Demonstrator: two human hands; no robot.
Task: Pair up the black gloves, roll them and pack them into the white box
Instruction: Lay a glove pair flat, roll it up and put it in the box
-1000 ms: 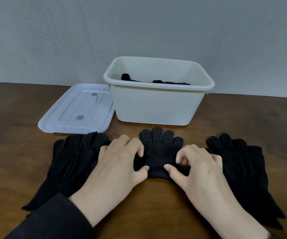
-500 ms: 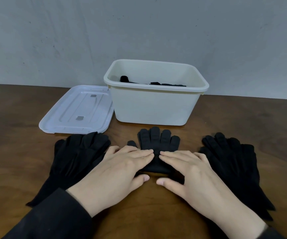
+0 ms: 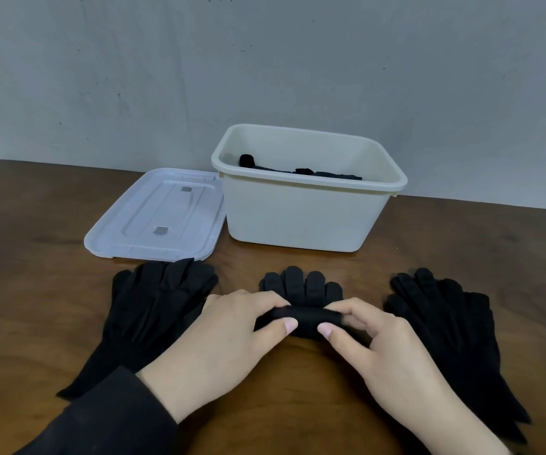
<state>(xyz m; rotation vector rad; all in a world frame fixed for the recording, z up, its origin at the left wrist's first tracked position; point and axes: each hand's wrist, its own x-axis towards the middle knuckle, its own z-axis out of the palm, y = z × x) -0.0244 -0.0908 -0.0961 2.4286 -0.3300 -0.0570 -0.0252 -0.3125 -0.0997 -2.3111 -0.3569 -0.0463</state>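
Observation:
A black glove pair [image 3: 302, 287] lies in the middle of the wooden table, its cuff end rolled into a short tube with the fingers pointing at the white box [image 3: 297, 218]. My left hand [image 3: 232, 336] and my right hand [image 3: 373, 343] grip the roll from either end, thumbs on the near side and fingers curled over the top. Black rolled gloves [image 3: 297, 169] show inside the box. One flat stack of black gloves [image 3: 153, 310] lies to the left, another stack [image 3: 449, 330] to the right.
The translucent lid [image 3: 160, 218] lies flat to the left of the box, touching the left glove stack's fingertips. A grey wall stands behind the table. Bare wood [image 3: 297, 405] shows between my forearms.
My hands went from lying flat on the middle gloves to curling round them, and the roll has advanced toward the glove fingers. The view shifted slightly.

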